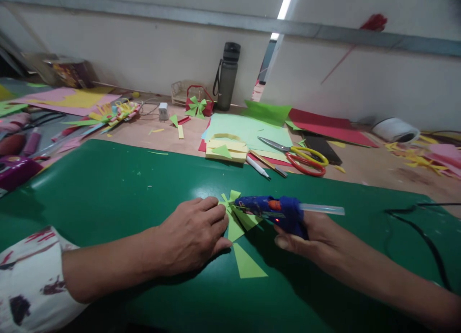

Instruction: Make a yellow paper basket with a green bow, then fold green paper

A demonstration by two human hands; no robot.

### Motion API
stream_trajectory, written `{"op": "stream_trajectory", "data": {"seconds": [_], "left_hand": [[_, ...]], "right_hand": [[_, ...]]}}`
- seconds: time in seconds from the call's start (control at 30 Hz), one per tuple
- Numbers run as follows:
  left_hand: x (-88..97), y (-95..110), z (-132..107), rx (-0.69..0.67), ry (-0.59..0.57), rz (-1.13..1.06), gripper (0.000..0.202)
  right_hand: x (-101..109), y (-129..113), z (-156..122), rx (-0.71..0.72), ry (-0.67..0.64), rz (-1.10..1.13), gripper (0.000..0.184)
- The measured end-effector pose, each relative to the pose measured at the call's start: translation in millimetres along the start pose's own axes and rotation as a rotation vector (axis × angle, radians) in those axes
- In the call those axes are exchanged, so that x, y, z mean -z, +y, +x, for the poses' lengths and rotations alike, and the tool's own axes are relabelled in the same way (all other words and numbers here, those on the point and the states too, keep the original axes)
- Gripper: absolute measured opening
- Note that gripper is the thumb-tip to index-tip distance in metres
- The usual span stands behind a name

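Note:
My right hand (313, 234) is wrapped around a blue hot glue gun (291, 215), with a clear glue stick (324, 208) poking out of its back and a small red light lit. Its nozzle meets the middle of a light green paper bow (236, 227) on the green mat. Fingers curled and pressed together, my left hand (198, 232) holds the bow's left side; the fingertips are partly hidden. Just below lies a loose green paper triangle (248, 263).
Behind the mat (108, 194) lie scissors (306, 158), a white marker (257, 167), a yellow paper box (226, 150) and coloured sheets (252, 126). A dark bottle (227, 78) stands by a small red basket (207, 107) bearing a green bow. At right runs a black cord (428, 242).

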State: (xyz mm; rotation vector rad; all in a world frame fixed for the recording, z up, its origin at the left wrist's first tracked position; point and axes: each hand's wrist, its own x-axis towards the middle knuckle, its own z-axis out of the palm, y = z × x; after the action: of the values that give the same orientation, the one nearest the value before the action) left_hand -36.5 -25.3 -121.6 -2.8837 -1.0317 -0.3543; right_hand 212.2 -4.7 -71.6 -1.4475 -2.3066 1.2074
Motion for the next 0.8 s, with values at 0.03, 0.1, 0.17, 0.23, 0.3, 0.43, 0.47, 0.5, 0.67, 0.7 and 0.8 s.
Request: {"op": "stream_trajectory", "data": {"seconds": [0.03, 0.1, 0.17, 0.23, 0.3, 0.43, 0.47, 0.5, 0.67, 0.7, 0.8], "left_hand": [[-0.2, 0.0, 0.0, 0.000, 0.002, 0.001, 0.035], [-0.2, 0.3, 0.1, 0.000, -0.004, 0.001, 0.035], [0.3, 0.6, 0.1, 0.002, -0.014, -0.002, 0.035], [0.7, 0.8, 0.0, 0.003, -0.019, -0.003, 0.035], [0.7, 0.7, -0.3, 0.007, -0.019, -0.004, 0.035], [0.3, 0.1, -0.1, 0.005, -0.018, 0.001, 0.035], [0.3, 0.1, 0.2, 0.004, -0.019, 0.003, 0.035], [0.4, 0.1, 0.4, 0.005, -0.021, 0.003, 0.034], [-0.1, 0.6, 0.5, 0.013, -0.032, -0.006, 0.035], [-0.5, 0.6, 0.3, 0.011, -0.031, -0.006, 0.035], [-1.4, 0.2, 0.1, 0.002, -0.017, -0.005, 0.036]], "right_hand": [[-0.3, -0.6, -0.2, -0.027, -0.032, -0.018, 0.024], [-0.7, -1.4, -1.1, -0.063, -0.083, -0.038, 0.025], [-0.5, -1.7, -3.2, -0.065, -0.075, -0.043, 0.025], [0.5, -1.6, -5.9, -0.068, -0.074, -0.063, 0.026], [1.8, -1.8, -8.3, -0.088, -0.072, -0.087, 0.027], [1.6, -3.0, -8.5, -0.079, -0.064, -0.094, 0.029], [0.9, -3.1, -7.7, -0.060, -0.059, -0.088, 0.029], [0.1, -2.9, -6.8, -0.040, -0.049, -0.083, 0.028], [-1.1, -0.6, -6.9, -0.033, -0.001, -0.101, 0.023], [-0.8, -0.7, -7.6, -0.028, 0.003, -0.104, 0.024], [-0.3, -2.8, -8.9, -0.011, 0.004, -0.107, 0.022]]}}
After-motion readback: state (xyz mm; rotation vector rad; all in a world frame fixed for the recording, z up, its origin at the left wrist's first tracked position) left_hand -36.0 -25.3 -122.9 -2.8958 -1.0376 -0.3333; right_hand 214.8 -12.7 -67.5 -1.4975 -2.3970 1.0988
